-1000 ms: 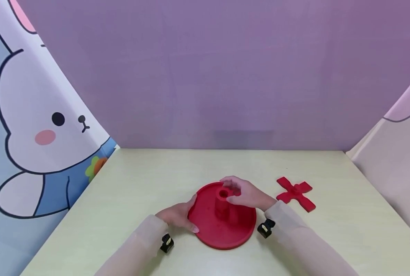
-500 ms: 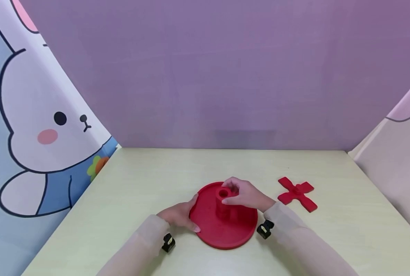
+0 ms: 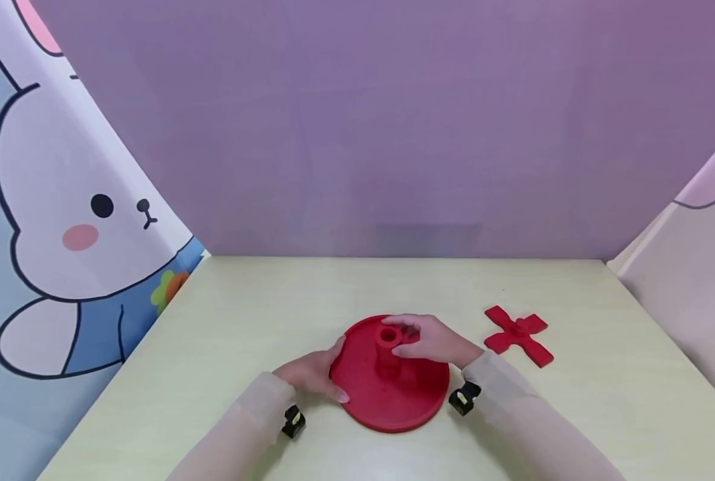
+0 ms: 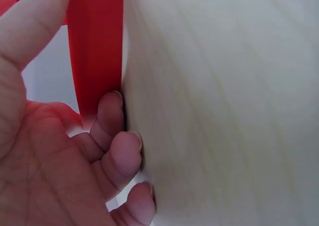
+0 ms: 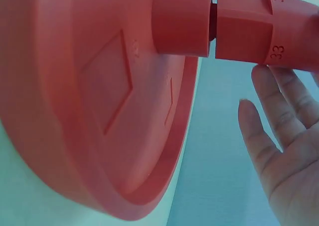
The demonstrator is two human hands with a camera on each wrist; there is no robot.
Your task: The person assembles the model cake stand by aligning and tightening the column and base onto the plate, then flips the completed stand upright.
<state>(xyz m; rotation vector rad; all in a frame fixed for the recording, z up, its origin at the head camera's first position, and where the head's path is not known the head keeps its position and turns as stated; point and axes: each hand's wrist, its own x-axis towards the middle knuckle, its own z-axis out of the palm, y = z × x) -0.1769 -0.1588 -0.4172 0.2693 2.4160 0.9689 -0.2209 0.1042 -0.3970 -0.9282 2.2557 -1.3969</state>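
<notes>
A red round base (image 3: 387,415) with a raised rim lies on the table, a short post (image 5: 182,21) rising from its middle. Over that post stands a red tube (image 5: 244,26) with raised numbers; a narrow dark gap shows between the two. My left hand (image 3: 311,373) grips the base's left edge, thumb toward the near side in the head view. In the left wrist view, fingertips (image 4: 110,113) sit at the lower edge of the red rim. My right hand (image 3: 432,339) holds the tube's upper end between thumb and fingers.
A red four-armed cross piece (image 3: 518,329) with a small central knob lies on the pale table (image 3: 261,294) right of the base. A purple wall (image 3: 357,133) stands behind, and a rabbit-printed panel (image 3: 57,167) borders the left.
The right hand's fingers and thumb have shifted slightly around the tube's top. The left hand keeps its place on the base, and the cross piece stays put.
</notes>
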